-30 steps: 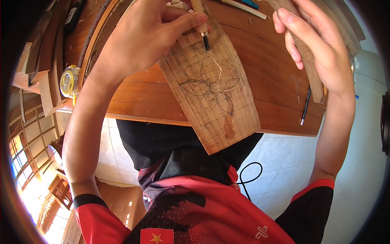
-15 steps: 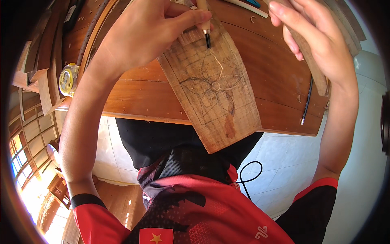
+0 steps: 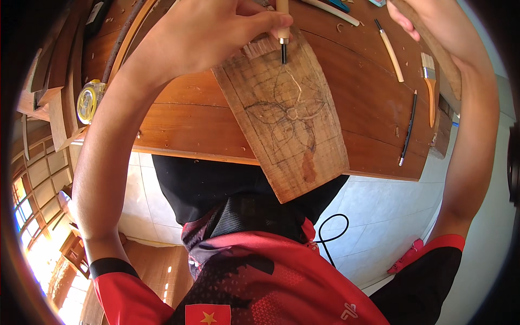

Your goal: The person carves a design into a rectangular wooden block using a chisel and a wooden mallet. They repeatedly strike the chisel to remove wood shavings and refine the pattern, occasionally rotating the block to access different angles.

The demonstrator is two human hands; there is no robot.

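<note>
A pale-handled carving chisel (image 3: 283, 32) stands upright in my left hand (image 3: 216, 35), which is closed around its handle. The black blade rests on a wooden board (image 3: 319, 135) with a pencilled grid and a flower drawing. A light carved groove runs from near the blade down to the flower's centre. At the upper right my right hand (image 3: 441, 32) grips a wooden stick (image 3: 448, 70), raised and apart from the chisel; the stick's far end is out of the picture. The board's near end juts past the table edge over my lap.
On the brown table (image 3: 374, 114) lie a second chisel (image 3: 390, 54), a flat brush (image 3: 429, 86) and a dark pencil (image 3: 408, 127) at the right. A yellow tape measure (image 3: 91, 102) sits beside my left forearm, near stacked wood pieces (image 3: 57, 92). Wood chips are scattered about.
My right hand has swung up and to the right with the wooden stick, uncovering the brush and second chisel. The chisel in my left hand has shifted slightly right.
</note>
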